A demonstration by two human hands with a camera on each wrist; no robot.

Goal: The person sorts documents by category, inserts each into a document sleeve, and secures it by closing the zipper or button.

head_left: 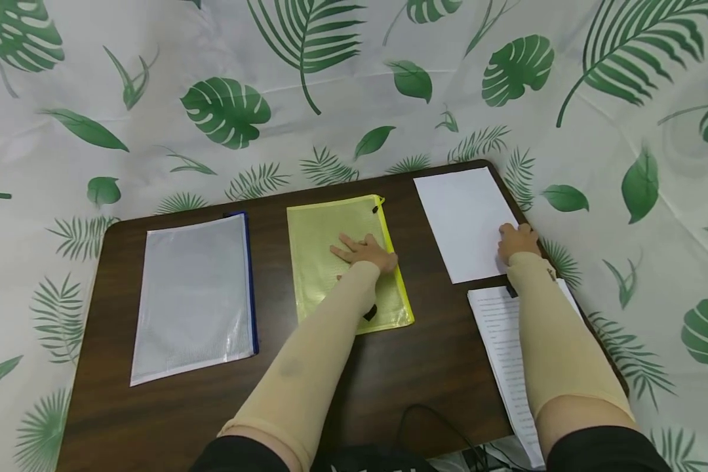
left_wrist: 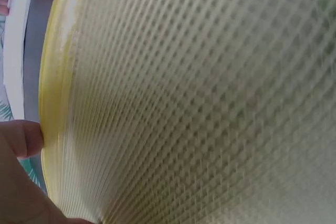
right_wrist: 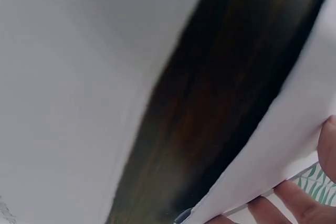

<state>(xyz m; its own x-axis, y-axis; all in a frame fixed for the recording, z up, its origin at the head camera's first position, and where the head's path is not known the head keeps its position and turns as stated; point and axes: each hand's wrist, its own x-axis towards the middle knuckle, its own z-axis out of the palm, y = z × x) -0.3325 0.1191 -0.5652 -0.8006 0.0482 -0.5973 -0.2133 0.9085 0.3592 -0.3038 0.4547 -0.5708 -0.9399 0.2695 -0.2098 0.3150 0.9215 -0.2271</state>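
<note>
In the head view a yellow mesh zip pouch lies flat at the middle of the table. My left hand rests on it, palm down with fingers spread; in the left wrist view its thumb touches the pouch's yellow edge. A blank white sheet of paper lies at the back right. My right hand holds the sheet's right edge with curled fingers. The right wrist view shows the thumb against the sheet and fingertips at its border.
A clear mesh pouch with a blue zip edge lies on the left of the dark wooden table. Printed papers lie under my right forearm. Black cables run along the front edge. Leaf-patterned cloth hangs behind.
</note>
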